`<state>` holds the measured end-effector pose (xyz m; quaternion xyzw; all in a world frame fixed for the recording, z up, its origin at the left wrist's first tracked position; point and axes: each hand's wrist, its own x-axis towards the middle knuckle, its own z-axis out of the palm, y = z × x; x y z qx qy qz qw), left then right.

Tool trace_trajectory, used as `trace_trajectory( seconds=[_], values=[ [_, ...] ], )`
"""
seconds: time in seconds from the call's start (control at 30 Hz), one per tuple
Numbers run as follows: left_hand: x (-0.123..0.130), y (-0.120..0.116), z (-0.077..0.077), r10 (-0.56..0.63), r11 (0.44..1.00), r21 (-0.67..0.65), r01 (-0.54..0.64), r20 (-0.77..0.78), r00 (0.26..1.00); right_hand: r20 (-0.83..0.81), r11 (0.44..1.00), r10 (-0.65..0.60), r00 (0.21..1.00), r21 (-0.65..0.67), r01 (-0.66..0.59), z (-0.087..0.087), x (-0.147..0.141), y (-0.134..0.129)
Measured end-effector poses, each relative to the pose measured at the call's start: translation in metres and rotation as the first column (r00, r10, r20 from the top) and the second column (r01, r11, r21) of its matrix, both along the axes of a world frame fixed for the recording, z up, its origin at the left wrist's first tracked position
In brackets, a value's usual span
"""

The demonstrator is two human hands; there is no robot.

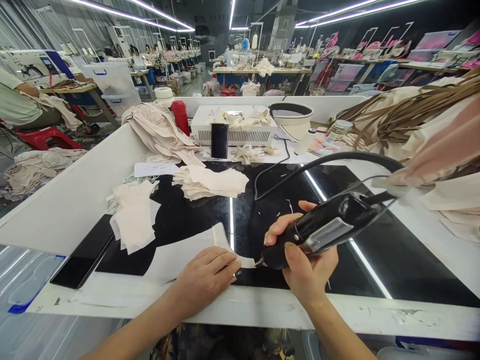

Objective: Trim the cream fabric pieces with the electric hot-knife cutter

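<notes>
My right hand [309, 262] is wrapped around a black corded handheld tool [318, 222] with a silver plate on its side. The tool's narrow metal tip points left, close to the end of a pale strip of fabric [245, 262]. My left hand [206, 275] lies flat over that strip and a white pattern-shaped sheet [180, 252], fingers together and pressing down. What is under the palm is hidden. Behind the sheet lie a stack of cream fabric pieces [212, 181] and, to its left, a smaller stack of cream pieces [134, 215].
A glossy black board [375, 225] covers the white worktable [262, 295]. A phone [84, 252] lies at left. Behind stand a white vented box [240, 131], a second phone [219, 140] and a red bottle [180, 117]. The tool's cable [322, 159] arches over the board.
</notes>
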<state>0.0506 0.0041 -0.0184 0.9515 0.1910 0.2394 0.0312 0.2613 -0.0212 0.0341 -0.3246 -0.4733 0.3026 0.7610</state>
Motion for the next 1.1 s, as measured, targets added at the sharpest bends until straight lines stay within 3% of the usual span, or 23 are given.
trace_trajectory(
  seconds=[0.4,0.7,1.1],
  values=[
    [-0.009,0.002,0.002,0.036,0.999,0.015,-0.037,0.01,0.999,0.021,0.999,-0.041,0.999,-0.006,0.042,-0.001,0.002,-0.001],
    [-0.007,0.002,-0.004,0.048,0.998,0.029,-0.05,0.051,0.998,-0.008,0.998,-0.066,0.998,-0.009,0.066,0.011,-0.011,0.011],
    [-0.006,0.001,-0.007,0.074,0.997,0.031,-0.076,0.048,0.996,0.023,0.998,-0.056,0.998,-0.032,0.057,0.003,-0.021,0.02]
  ],
)
